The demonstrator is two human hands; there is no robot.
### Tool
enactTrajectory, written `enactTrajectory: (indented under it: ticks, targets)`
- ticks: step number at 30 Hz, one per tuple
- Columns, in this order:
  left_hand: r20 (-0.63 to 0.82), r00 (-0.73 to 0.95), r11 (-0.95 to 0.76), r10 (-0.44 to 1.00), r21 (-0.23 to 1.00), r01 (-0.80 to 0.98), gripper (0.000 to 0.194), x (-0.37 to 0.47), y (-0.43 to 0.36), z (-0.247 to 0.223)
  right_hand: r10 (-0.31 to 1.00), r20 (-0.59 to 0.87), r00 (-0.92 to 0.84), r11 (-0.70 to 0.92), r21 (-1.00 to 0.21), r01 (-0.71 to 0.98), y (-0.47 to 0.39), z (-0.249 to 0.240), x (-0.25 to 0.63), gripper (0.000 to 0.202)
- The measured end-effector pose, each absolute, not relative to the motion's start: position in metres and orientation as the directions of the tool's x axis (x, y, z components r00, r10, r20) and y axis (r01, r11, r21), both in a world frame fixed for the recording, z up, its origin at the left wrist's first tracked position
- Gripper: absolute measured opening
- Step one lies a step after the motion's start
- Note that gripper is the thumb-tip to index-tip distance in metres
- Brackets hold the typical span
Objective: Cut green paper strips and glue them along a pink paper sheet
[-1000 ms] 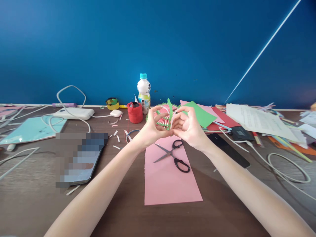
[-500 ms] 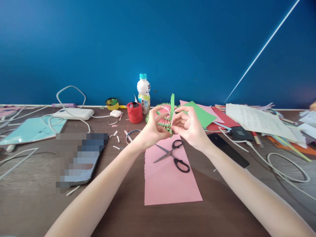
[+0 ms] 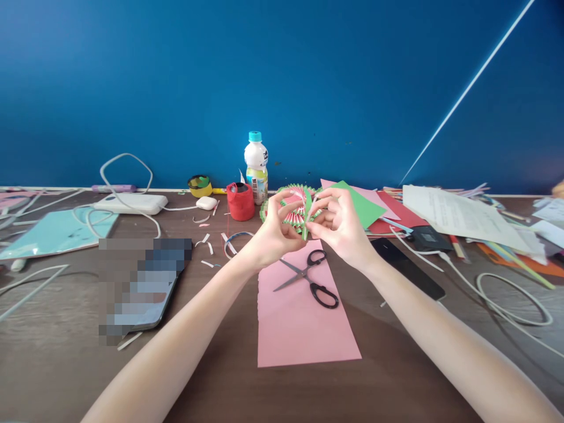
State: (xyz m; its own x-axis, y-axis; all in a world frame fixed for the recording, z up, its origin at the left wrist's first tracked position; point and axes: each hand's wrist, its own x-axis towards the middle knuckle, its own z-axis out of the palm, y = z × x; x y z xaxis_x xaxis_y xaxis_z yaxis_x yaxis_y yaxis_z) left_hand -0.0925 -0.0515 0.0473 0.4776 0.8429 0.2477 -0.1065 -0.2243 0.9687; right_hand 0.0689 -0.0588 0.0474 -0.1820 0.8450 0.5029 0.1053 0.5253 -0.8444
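Observation:
A narrow green paper strip point(image 3: 307, 212) is held up between my two hands, above the far end of a pink sheet point(image 3: 304, 329). My left hand point(image 3: 277, 235) pinches the strip's lower end between thumb and fingers. On the other side, my right hand point(image 3: 337, 226) has its thumb and fingers closed on the same strip. Just behind them is a round pleated pink-and-green paper piece point(image 3: 293, 218), partly covered by my fingers. Black-handled scissors point(image 3: 304, 274) lie with blades apart on the pink sheet.
Behind stand a red tape roll point(image 3: 240, 202) and a bottle point(image 3: 256, 167). A phone point(image 3: 154, 285) lies left, a black phone point(image 3: 408, 267) right. Green paper point(image 3: 359, 202), a printed sheet point(image 3: 462, 214) and white cables point(image 3: 506, 317) spread across the right side.
The upper end of the green strip, which stood up above my hands, has come down between my fingers. My hands have barely moved.

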Motion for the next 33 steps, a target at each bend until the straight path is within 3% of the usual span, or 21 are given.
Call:
enactTrajectory:
  ticks: [7, 14, 33]
  targets:
    - [0.242, 0.483, -0.212, 0.841, 0.970, -0.118, 0.069, -0.0914, -0.0508, 0.0454, 0.841, 0.528, -0.113, 0.534, -0.845, 0.029, -0.0551, 0.0470, 0.0703, 0.030]
    - [0.249, 0.501, -0.221, 0.829, 0.968, -0.115, 0.069, -0.0869, -0.0505, 0.0391, 0.874, 0.486, -0.028, 0.487, -0.870, 0.084, -0.0532, 0.0477, 0.0727, 0.025]
    - [0.254, 0.527, -0.247, 0.811, 0.965, -0.085, 0.069, -0.0842, -0.0537, 0.0372, 0.887, 0.461, -0.032, 0.461, -0.879, 0.118, -0.0531, 0.0458, 0.0755, 0.015]
